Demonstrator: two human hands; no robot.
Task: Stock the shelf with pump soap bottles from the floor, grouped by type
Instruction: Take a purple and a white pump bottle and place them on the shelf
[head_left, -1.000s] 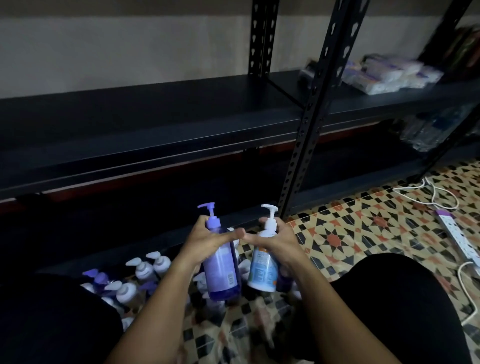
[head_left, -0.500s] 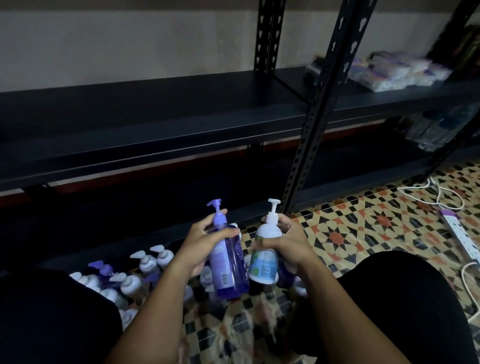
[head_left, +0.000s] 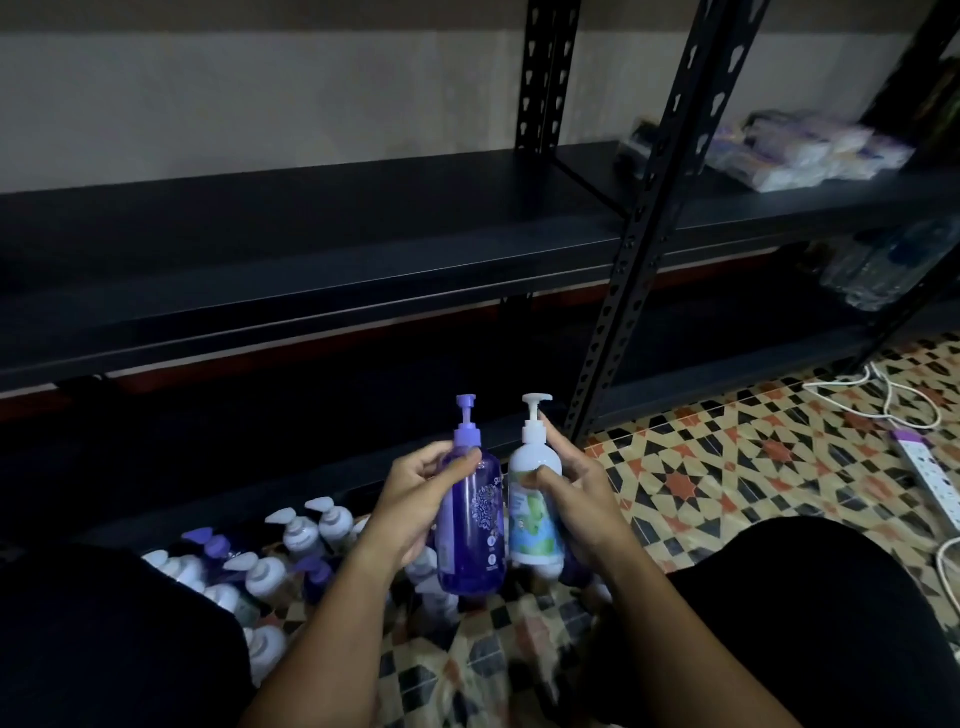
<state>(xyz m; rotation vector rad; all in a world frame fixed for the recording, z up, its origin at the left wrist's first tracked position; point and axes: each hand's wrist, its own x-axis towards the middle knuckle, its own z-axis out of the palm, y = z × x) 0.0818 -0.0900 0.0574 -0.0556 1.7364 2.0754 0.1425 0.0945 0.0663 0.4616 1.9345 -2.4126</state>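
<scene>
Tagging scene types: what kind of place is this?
Likely a small shop's stockroom or storage room: black slotted-steel shelving, wrapped packs on the neighbouring bay, and many pump bottles waiting on the patterned tile floor.

Two pump bottles held upright side by side at centre, floor bottles at 8 o'clock, shelf at 12, power strip at 3.

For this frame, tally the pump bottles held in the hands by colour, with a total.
Purple pump bottle, gripped by the left hand: 1
White pump bottle, gripped by the right hand: 1
Total in the hands: 2
More purple and white bottles stand on the floor, too dim and overlapped to count.
</scene>
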